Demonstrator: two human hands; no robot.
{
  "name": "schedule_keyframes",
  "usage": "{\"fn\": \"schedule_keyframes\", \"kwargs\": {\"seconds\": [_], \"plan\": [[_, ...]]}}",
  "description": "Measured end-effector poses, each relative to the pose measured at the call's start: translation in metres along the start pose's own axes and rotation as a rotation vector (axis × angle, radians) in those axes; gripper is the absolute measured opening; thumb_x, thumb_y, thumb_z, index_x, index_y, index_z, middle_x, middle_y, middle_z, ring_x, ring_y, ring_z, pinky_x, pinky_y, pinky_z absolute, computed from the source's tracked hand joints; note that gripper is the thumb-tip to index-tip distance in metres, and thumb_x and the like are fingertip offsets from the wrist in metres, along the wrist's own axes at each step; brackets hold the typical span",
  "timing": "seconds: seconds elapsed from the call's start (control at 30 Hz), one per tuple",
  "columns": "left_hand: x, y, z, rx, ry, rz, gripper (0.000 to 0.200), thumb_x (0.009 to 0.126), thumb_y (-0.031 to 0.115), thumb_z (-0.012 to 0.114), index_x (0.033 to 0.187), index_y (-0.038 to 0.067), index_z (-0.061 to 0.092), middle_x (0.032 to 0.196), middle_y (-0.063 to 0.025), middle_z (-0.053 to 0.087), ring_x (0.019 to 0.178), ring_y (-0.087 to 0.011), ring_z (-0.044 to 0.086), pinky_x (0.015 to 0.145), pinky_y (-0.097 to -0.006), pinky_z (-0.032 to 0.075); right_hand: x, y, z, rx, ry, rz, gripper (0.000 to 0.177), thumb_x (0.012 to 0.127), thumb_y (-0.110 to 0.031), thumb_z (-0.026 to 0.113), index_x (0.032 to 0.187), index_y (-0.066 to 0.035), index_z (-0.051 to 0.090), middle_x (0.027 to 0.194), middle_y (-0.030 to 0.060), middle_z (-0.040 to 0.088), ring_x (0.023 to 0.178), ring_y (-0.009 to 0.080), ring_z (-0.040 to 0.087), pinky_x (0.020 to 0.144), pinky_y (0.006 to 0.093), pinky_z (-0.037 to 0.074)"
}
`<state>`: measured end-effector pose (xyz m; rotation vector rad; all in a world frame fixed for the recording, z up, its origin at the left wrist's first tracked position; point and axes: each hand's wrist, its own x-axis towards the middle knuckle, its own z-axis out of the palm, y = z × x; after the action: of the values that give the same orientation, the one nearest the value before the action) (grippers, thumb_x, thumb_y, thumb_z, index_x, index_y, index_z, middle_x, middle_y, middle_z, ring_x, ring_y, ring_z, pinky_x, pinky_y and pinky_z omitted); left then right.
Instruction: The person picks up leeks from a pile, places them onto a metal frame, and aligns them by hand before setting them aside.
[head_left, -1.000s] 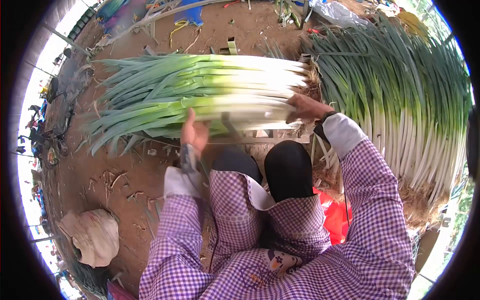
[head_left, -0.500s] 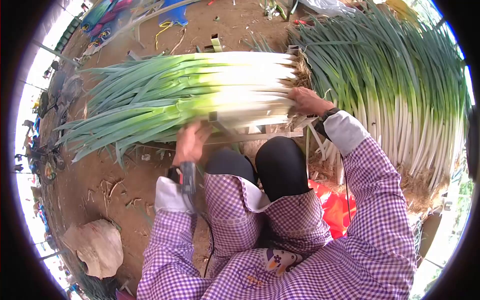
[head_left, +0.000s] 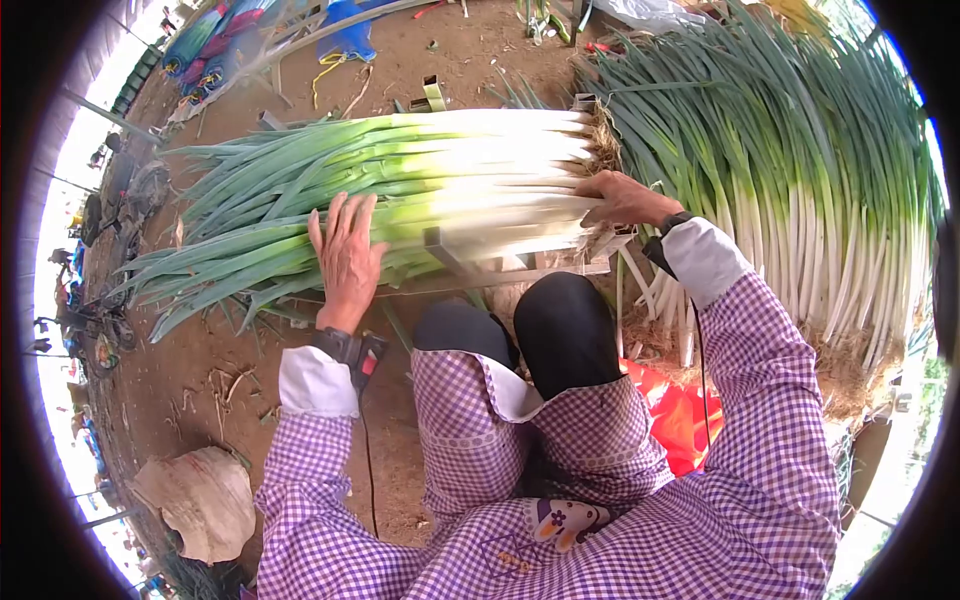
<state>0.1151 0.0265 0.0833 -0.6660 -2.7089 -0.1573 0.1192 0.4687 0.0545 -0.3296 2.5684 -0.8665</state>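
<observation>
A thick heap of green onions [head_left: 440, 190] lies sideways on a low frame [head_left: 545, 270] before my knees, leaves to the left and roots to the right. My left hand [head_left: 348, 250] rests on the green leaves nearest me, fingers spread. At the root end, my right hand [head_left: 632, 200] touches the white stalks from the right, its thumb apart from the fingers. The undersides of its fingers are partly hidden.
A large pile of more green onions [head_left: 790, 200] lies to the right, roots towards me. A red plastic bag [head_left: 670, 415] is beside my right knee. A pale sack [head_left: 200, 500] sits on the dirt floor at lower left. Blue netting [head_left: 347, 38] lies at the back.
My left hand has moved up and left from the near edge of the heap onto the leaves, its fingers now spread. My right hand stays at the root end, barely shifted.
</observation>
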Motion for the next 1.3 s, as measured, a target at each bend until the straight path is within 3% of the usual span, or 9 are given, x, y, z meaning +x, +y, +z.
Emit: {"fn": "schedule_keyframes", "kwargs": {"seconds": [0.3,0.6,0.73,0.77,0.87,1.03,1.13,1.23,1.3], "plan": [[0.018,-0.037,-0.009,-0.173,-0.308,0.015,0.049,0.079,0.026,0.082,0.123,0.009,0.068,0.122,-0.0096,0.07,0.118,-0.0305,0.061,0.111,-0.0485,0.034,-0.01,0.007,0.025,-0.059,0.218,-0.057,0.037,0.076,-0.02,0.078,0.109,-0.003,0.076,0.1,0.0206,0.075,0.097,0.0377,0.072,0.087,0.0444,0.054],[0.008,-0.041,0.008,-0.179,-0.254,0.042,0.044,0.08,0.031,0.083,0.115,0.006,0.074,0.113,-0.0107,0.074,0.11,-0.0303,0.065,0.105,-0.0434,0.04,-0.015,0.011,0.05,-0.111,0.372,-0.035,0.034,0.074,-0.021,0.08,0.105,-0.008,0.078,0.093,0.0182,0.076,0.09,0.0375,0.072,0.083,0.0453,0.055],[0.018,-0.041,-0.003,-0.191,-0.378,-0.043,0.046,0.079,0.031,0.083,0.118,0.009,0.073,0.116,-0.0122,0.074,0.113,-0.0299,0.065,0.105,-0.0438,0.041,-0.013,0.005,0.031,-0.029,0.253,-0.031,0.039,0.075,-0.02,0.081,0.11,-0.003,0.077,0.1,0.0207,0.076,0.094,0.0373,0.073,0.086,0.0431,0.055],[0.015,-0.051,0.005,-0.225,-0.276,0.068,0.046,0.08,0.027,0.082,0.12,0.01,0.071,0.117,-0.0158,0.073,0.114,-0.0345,0.065,0.102,-0.0456,0.046,-0.014,0.004,0.026,0.025,0.218,-0.023,0.041,0.077,-0.019,0.08,0.114,-0.001,0.076,0.103,0.0215,0.076,0.096,0.0342,0.074,0.088,0.0412,0.055],[0.035,-0.062,0.0,-0.239,-0.51,0.071,0.044,0.082,0.024,0.081,0.122,0.008,0.069,0.118,-0.019,0.071,0.114,-0.0403,0.065,0.098,-0.0485,0.049,-0.011,0.0,0.014,0.134,0.098,0.086,0.038,0.08,-0.017,0.078,0.114,-0.001,0.076,0.105,0.0212,0.077,0.098,0.0324,0.073,0.09,0.0405,0.054],[0.054,-0.064,-0.021,-0.116,-0.485,0.141,0.042,0.085,0.016,0.076,0.123,0.004,0.065,0.116,-0.022,0.07,0.108,-0.0437,0.066,0.09,-0.0525,0.052,0.001,-0.005,0.015,-0.013,0.311,-0.067,0.032,0.08,-0.014,0.077,0.111,-0.005,0.076,0.102,0.0174,0.075,0.098,0.0343,0.071,0.088,0.0425,0.054],[0.064,-0.058,-0.021,-0.07,-0.466,0.072,0.037,0.087,0.02,0.076,0.12,0.006,0.067,0.116,-0.0174,0.069,0.112,-0.0389,0.064,0.096,-0.051,0.049,0.006,-0.007,0.027,-0.196,0.501,-0.076,0.028,0.077,-0.012,0.078,0.105,-0.009,0.076,0.101,0.0132,0.074,0.099,0.0353,0.069,0.09,0.044,0.053],[0.039,-0.056,0.003,0.108,-0.207,0.257,0.035,0.089,0.023,0.075,0.12,0.009,0.07,0.115,-0.0113,0.068,0.116,-0.0313,0.061,0.105,-0.0497,0.042,0.015,0.013,0.054,-0.424,0.609,-0.135,0.024,0.073,-0.008,0.079,0.097,-0.013,0.078,0.106,0.0085,0.072,0.106,0.0312,0.067,0.094,0.0452,0.051],[0.02,-0.054,0.01,0.081,-0.115,0.149,0.036,0.089,0.024,0.075,0.121,0.01,0.071,0.118,-0.0082,0.067,0.121,-0.0279,0.058,0.111,-0.0501,0.036,0.008,0.015,0.059,-0.397,0.593,-0.09,0.023,0.074,-0.008,0.078,0.097,-0.012,0.078,0.105,0.0082,0.072,0.106,0.0302,0.067,0.093,0.0449,0.051]]}}
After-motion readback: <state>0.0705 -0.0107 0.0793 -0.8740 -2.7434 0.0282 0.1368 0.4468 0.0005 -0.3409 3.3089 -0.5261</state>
